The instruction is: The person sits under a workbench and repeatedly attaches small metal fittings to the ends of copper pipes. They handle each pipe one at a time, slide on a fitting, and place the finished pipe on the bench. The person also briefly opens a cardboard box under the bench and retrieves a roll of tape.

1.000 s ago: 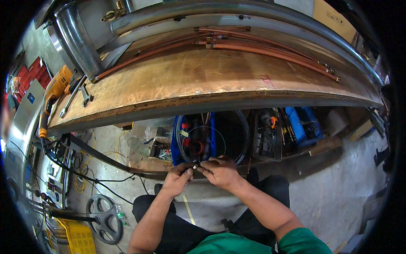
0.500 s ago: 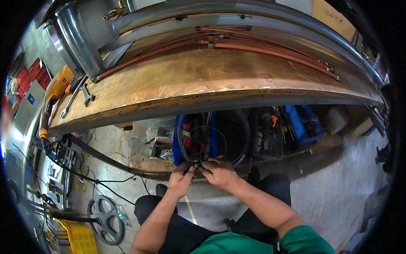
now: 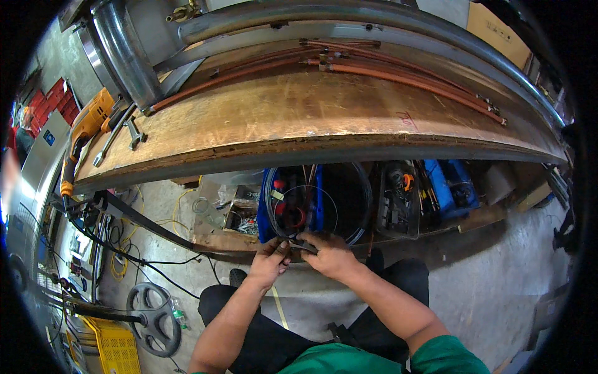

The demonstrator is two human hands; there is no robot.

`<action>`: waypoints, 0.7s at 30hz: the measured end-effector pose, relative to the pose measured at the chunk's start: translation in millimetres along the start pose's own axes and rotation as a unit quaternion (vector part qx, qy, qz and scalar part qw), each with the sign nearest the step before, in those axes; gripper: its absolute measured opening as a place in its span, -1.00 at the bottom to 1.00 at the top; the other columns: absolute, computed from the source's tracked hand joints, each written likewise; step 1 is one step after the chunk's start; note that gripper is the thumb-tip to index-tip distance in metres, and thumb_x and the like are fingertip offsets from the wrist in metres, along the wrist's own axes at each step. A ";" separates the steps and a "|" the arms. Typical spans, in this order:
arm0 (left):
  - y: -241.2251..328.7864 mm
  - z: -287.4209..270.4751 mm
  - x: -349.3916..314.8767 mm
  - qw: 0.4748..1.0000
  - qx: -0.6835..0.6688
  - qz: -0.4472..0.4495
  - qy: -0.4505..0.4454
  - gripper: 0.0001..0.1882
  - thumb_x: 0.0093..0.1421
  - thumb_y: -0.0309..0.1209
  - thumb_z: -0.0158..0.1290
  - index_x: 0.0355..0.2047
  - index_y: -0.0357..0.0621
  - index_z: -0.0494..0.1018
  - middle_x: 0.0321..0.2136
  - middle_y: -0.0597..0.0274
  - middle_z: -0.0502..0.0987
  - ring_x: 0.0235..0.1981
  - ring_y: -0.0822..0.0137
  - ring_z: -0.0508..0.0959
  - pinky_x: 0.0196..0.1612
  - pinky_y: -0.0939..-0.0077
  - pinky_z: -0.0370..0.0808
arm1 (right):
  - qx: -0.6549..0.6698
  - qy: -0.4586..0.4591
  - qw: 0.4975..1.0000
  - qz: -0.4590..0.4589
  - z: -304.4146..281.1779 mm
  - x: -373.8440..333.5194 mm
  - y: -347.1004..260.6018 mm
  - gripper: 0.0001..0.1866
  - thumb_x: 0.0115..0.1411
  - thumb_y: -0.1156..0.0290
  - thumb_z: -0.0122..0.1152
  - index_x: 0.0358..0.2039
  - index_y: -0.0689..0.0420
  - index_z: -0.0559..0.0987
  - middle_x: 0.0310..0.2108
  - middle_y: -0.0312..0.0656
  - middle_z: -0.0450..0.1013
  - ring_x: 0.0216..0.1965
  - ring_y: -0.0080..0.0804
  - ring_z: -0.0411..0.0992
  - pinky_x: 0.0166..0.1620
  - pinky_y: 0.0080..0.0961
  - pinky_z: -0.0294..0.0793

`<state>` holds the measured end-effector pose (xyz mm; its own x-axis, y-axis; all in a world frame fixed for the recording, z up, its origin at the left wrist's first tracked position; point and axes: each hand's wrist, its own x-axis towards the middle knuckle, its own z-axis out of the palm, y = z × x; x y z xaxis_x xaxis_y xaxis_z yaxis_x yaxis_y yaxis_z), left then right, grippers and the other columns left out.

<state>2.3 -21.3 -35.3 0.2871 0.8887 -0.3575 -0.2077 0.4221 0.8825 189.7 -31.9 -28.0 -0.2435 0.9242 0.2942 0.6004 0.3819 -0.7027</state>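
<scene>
I watch two bare hands meet near each other. The right hand grasps one narrow grey piece, which sticks out from between its thumb and fingers toward the left hand. The left has its thumb bent against curled fingers; I cannot tell whether something small is pinched there.

A second ago I saw a small pale bit between the fingertips; now it does not show, and the grey piece has come into sight at the right hand.

Just ahead of both hands I count one round coil of thin, smooth wire, its loops reaching over a blue plastic bin. A second blue bin lies ahead and to the right of the right hand, past one dark tray of jumbled tools.

Farther ahead of the hands, the worn wooden bench has a rough, splintered edge and bears several slim copper-coloured rods. Ahead and well left of the left hand lie two metal spanners and one orange-and-black power tool.
</scene>
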 end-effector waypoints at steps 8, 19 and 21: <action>3.7 2.6 -0.7 0.998 -0.057 -0.025 -0.002 -0.85 0.30 -0.29 0.01 -0.19 -0.04 0.40 -0.61 0.38 0.34 -0.67 0.57 0.26 -0.67 0.70 0.12 | 0.016 -0.016 1.000 -0.007 -14.7 2.2 -10.3 -0.66 0.14 0.26 0.18 -0.07 0.03 0.57 -0.18 -0.06 0.53 -0.15 -0.09 0.49 -0.10 -0.31 0.49; 7.3 -3.1 -4.3 0.990 -0.097 -0.042 -0.095 -0.87 0.29 -0.29 0.01 -0.20 0.04 0.35 -0.63 0.32 0.36 -0.69 0.54 0.25 -0.67 0.70 0.10 | 0.083 0.015 0.996 -0.039 -5.9 -2.1 -10.4 -0.68 0.17 0.33 0.15 -0.05 0.06 0.57 -0.17 -0.05 0.53 -0.19 -0.07 0.51 -0.12 -0.33 0.50; 7.3 -1.7 -4.1 0.994 -0.067 -0.034 -0.074 -0.83 0.28 -0.26 0.03 -0.21 -0.01 0.33 -0.60 0.30 0.34 -0.69 0.50 0.24 -0.66 0.67 0.14 | 0.110 0.018 0.993 -0.035 -4.6 -2.5 -11.0 -0.68 0.16 0.35 0.16 -0.05 0.08 0.57 -0.17 -0.04 0.53 -0.18 -0.07 0.51 -0.12 -0.35 0.50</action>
<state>-1.9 -21.5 -27.9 0.4377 0.8248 -0.3579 -0.3026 0.5100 0.8052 187.2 -38.4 -18.1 -0.2497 0.8957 0.3680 0.4009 0.4416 -0.8027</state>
